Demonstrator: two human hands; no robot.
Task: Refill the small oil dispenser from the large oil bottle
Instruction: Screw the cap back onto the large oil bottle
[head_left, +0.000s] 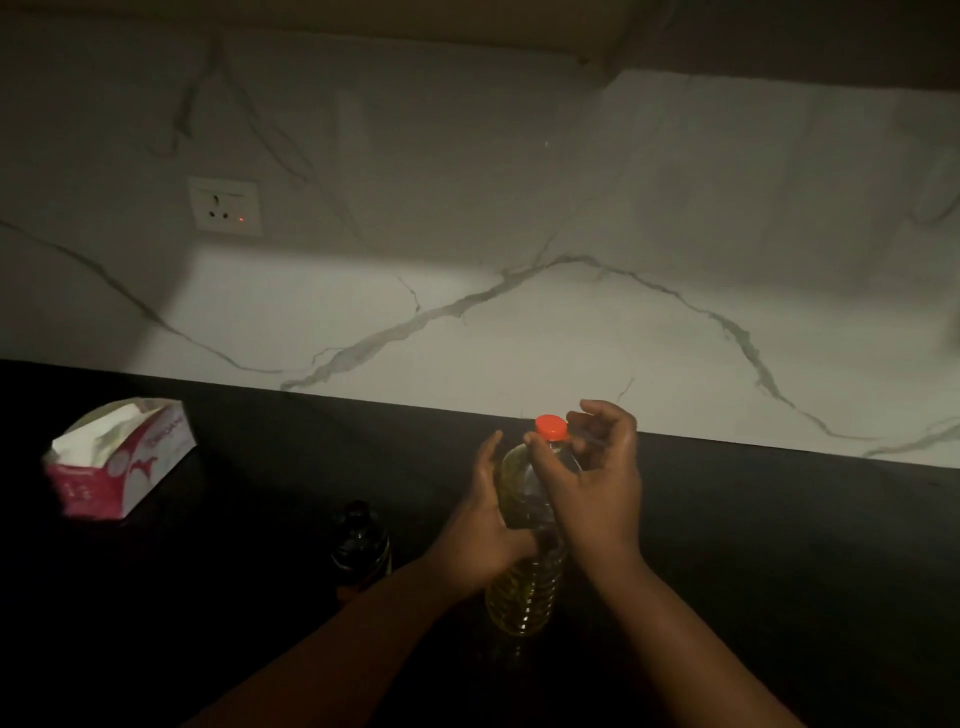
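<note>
The large oil bottle (524, 587), clear ribbed plastic with yellow oil, stands upright on the black counter (779, 545). Its orange cap (551, 427) is on the neck. My left hand (485, 530) grips the bottle's upper body from the left. My right hand (592, 478) is at the neck, fingers curled around the cap; thumb and fingertips touch or nearly touch it. The small oil dispenser (360, 545), dark with a black top, stands to the left of the bottle in deep shadow.
A pink and white tissue box (117, 460) lies at the far left of the counter. A marble backsplash (519, 312) rises right behind the bottle, with a wall socket (224, 206) at upper left. The scene is dim.
</note>
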